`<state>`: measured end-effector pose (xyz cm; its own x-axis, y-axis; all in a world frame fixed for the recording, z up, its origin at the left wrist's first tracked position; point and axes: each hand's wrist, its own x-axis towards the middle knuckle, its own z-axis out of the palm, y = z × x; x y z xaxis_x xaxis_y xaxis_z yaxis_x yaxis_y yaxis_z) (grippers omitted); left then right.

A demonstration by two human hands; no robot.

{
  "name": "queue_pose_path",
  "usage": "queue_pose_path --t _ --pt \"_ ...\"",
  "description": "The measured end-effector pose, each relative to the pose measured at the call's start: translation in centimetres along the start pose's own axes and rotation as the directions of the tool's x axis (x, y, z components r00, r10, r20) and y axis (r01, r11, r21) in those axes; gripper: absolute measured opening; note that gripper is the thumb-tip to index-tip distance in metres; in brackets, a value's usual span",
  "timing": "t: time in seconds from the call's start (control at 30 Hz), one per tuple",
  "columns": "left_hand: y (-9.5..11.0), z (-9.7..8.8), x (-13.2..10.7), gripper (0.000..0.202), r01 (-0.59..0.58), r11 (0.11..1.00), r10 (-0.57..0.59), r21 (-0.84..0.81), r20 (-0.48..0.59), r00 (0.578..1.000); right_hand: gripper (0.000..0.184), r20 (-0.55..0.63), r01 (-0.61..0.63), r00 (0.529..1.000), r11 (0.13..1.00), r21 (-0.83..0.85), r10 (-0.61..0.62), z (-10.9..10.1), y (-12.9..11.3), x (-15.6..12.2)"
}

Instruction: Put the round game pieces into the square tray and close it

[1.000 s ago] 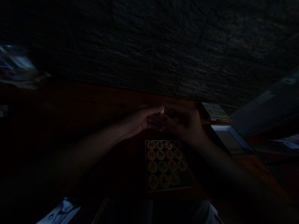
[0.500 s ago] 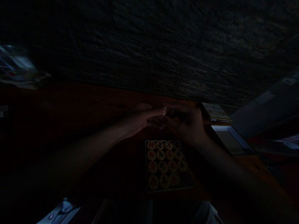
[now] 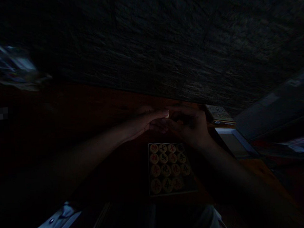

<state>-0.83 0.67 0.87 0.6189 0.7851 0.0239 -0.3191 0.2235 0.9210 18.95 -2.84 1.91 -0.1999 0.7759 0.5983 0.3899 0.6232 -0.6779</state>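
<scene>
Above the table, my left hand [image 3: 147, 122] and my right hand [image 3: 193, 125] meet at the fingertips. The left thumb lies over its fingers, and the right thumb and fingers curl in from the other side. A small pale sliver [image 3: 167, 115] shows between the fingertips; it is too dark and too covered to name. Nearer to me, a shallow square box [image 3: 148, 168] holds rows of round xiangqi pieces [image 3: 166, 170] with red and black characters. The lower right corner of the box has no visible piece and lies in shadow.
A dark stone-textured wall [image 3: 148, 42] rises behind the wooden table [image 3: 102, 96]. At right are a small printed box [image 3: 219, 113] and a pale-rimmed tray or lid [image 3: 234, 133]. Glassware [image 3: 22, 64] stands at far left. A glowing screen-like object [image 3: 54, 223] is at lower left.
The picture has become darker. Both hands stay almost in the same place, with only a slight shift at the fingertips. The box and its pieces look unchanged.
</scene>
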Motion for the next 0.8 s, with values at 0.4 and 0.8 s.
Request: queue_pose_path --t 0.4,0.8 --pt "0.09 0.17 0.03 0.038 -0.003 1.000 0.003 -0.007 0.020 1.000 0.032 0.013 0.018 1.000 1.000 0.024 -0.019 -0.10 0.04 0.04" --pt "0.18 0.11 -0.02 0.036 0.004 1.000 -0.004 0.014 -0.006 1.000 0.031 0.022 0.005 1.000 1.000 -0.030 -0.004 -0.14 -0.05 0.06"
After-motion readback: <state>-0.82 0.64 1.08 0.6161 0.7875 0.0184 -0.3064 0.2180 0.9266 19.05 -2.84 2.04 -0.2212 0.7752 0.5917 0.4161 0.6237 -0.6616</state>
